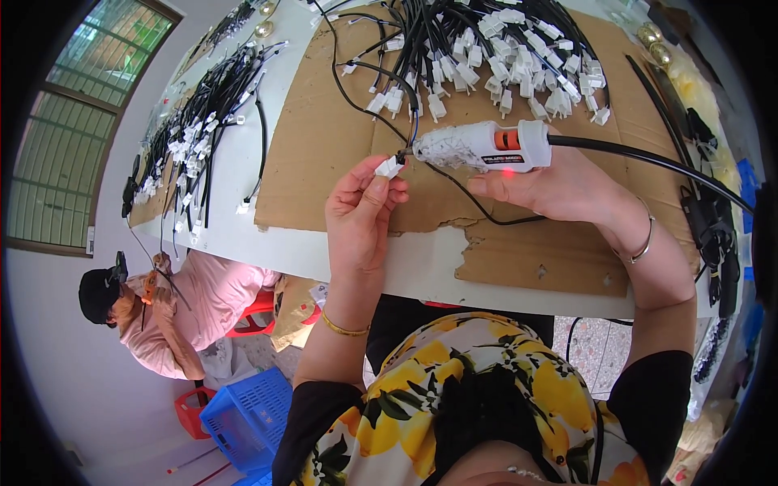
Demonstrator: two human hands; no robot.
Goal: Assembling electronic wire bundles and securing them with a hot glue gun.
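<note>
Between the thumb and fingers of my left hand [359, 198] is a small white plastic connector [390, 168] with dark wires at its upper end. My right hand [559, 190] is wrapped round a white glue gun [519, 146] with an orange part in its body and a red light glowing below. Its tip points left and comes right up to the wire end of the connector; whether they touch I cannot tell. Ragged, whitish residue coats the front of the gun. A thick black cord [640, 151] runs from its back to the right.
Brown cardboard [324, 154] covers much of the white table [324, 267]. A big heap of black cables with white connectors [502, 65] lies beyond my hands, another bundle [190, 150] at the left. A co-worker in pink [203, 308] sits at left, near a blue crate [251, 413].
</note>
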